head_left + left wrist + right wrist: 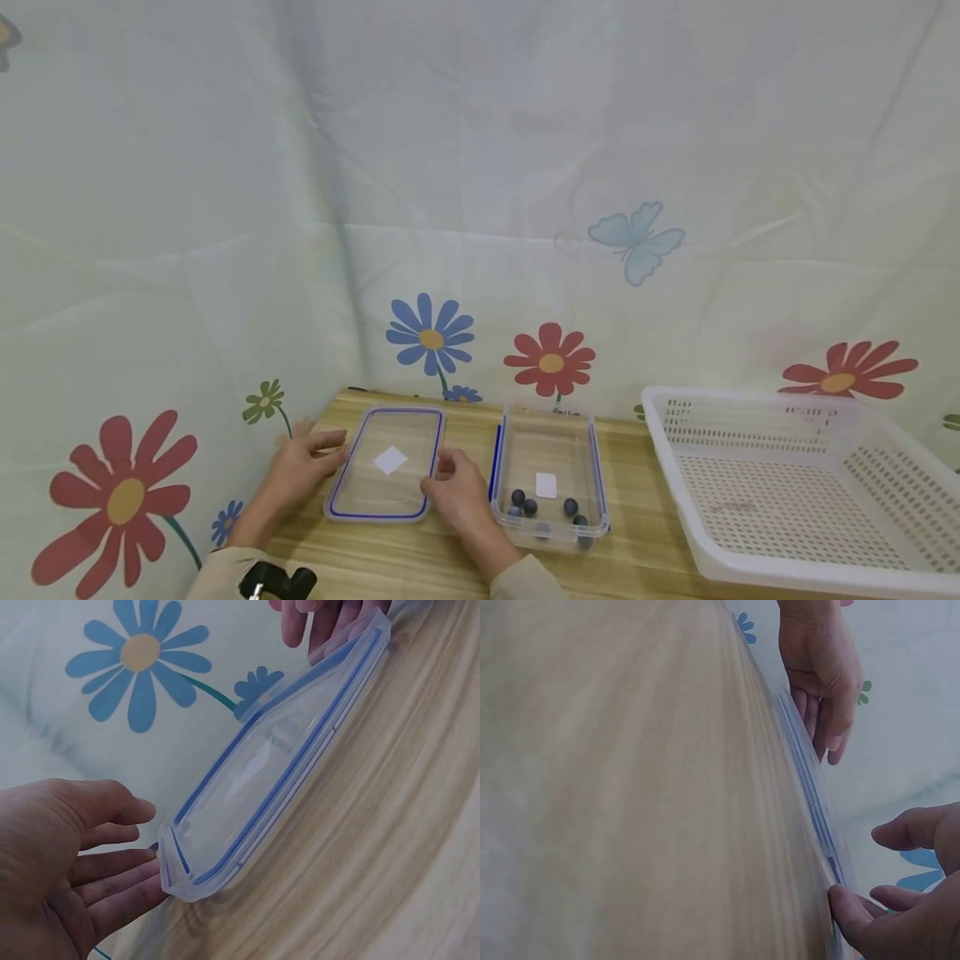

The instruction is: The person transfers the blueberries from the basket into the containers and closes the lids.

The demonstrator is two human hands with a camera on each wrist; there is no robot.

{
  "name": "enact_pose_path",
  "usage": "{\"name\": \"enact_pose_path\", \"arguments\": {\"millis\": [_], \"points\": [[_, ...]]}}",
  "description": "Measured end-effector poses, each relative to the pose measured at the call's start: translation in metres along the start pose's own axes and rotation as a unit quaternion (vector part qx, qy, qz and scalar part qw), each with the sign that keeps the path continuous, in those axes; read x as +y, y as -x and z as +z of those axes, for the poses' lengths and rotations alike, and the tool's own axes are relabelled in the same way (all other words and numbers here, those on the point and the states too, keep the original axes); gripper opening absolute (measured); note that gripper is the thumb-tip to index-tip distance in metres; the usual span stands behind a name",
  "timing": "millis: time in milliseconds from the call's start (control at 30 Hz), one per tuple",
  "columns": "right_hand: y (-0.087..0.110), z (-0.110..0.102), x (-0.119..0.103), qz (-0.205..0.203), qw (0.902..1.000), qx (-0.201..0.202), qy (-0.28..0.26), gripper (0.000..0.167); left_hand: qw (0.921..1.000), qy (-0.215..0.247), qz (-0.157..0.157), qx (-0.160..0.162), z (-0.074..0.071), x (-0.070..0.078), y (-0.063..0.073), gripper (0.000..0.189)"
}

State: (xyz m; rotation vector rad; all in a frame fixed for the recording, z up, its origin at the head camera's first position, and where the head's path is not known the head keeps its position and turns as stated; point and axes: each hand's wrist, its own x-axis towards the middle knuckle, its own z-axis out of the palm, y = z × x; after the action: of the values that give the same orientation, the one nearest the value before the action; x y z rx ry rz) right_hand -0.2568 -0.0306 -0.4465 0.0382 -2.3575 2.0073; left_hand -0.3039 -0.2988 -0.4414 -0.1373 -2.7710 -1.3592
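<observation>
A clear plastic lid (pixel 378 492) with a blue seal and a white square label lies flat on the table, label turned diagonally. My left hand (pixel 302 463) is at its left edge; in the left wrist view, that hand's fingers (pixel 124 889) reach under the lid's corner, thumb raised and apart. At the opposite edge is my right hand (pixel 461 493). The right wrist view has its fingertip (pixel 844 904) against the lid's rim, with the thumb held away. Right of this hand stands a clear box (pixel 600 479) holding several dark, round blueberries (pixel 571 506) near its front end.
A white perforated plastic basket (pixel 742 562) stands to the right of the box. The wood-grain table (pixel 637 483) meets a pale curtain (pixel 480 167) printed with flowers and a butterfly at the back and left.
</observation>
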Motion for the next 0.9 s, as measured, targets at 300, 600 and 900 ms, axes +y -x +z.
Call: {"name": "enact_pose_path", "arguments": {"millis": [300, 600, 900], "points": [[0.0, 0.002, 0.007, -0.008, 0.9996, 0.001, -0.027, 0.051, 0.9996, 0.023, -0.015, 0.002, 0.002, 0.001, 0.0, 0.043], [0.001, 0.002, 0.002, 0.001, 0.9977, 0.007, -0.068, 0.05, 0.9979, 0.039, -0.044, 0.029, -0.004, 0.004, -0.001, 0.04], [0.004, -0.005, -0.023, -0.012, 0.9945, 0.021, -0.102, 0.055, 0.9813, 0.181, -0.062, 0.025, -0.02, 0.01, -0.004, 0.052]]}}
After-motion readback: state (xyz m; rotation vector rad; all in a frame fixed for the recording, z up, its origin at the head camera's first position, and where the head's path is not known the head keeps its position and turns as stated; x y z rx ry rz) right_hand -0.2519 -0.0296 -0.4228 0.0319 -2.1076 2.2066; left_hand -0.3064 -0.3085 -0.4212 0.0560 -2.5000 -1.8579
